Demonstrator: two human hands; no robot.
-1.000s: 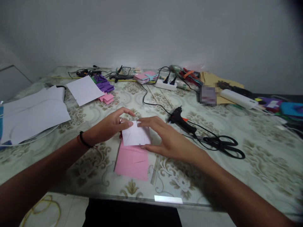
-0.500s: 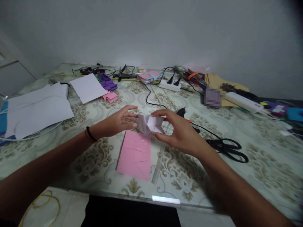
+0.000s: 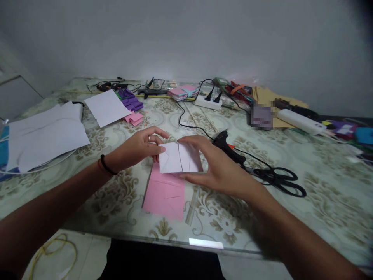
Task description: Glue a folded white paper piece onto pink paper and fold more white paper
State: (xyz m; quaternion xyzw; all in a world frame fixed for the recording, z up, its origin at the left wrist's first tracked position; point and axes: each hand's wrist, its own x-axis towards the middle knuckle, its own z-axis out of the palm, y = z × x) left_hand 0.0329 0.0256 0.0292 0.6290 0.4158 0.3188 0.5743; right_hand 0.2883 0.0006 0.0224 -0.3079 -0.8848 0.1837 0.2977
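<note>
A small folded white paper piece [image 3: 171, 157] is held above the table, its creased face turned up. My right hand [image 3: 210, 161] grips its right side, thumb along the near edge and fingers at the far edge. At its left end, my left hand [image 3: 147, 144] pinches the paper with the thumb on top and fingers behind. Below and partly behind the white piece lies a pink folded paper [image 3: 164, 196] with slits and crease lines, flat on the table.
A black glue gun [image 3: 229, 147] and black scissors [image 3: 281, 181] lie to the right. White sheets [image 3: 46, 136] cover the left side. Along the back are purple paper pieces [image 3: 131, 100], a white power strip [image 3: 208, 102] with plugs, and cables.
The white paper has turned from a folded-open shape to show a flatter, wider face. My left hand, apart from it or barely touching before, now holds its left end.
</note>
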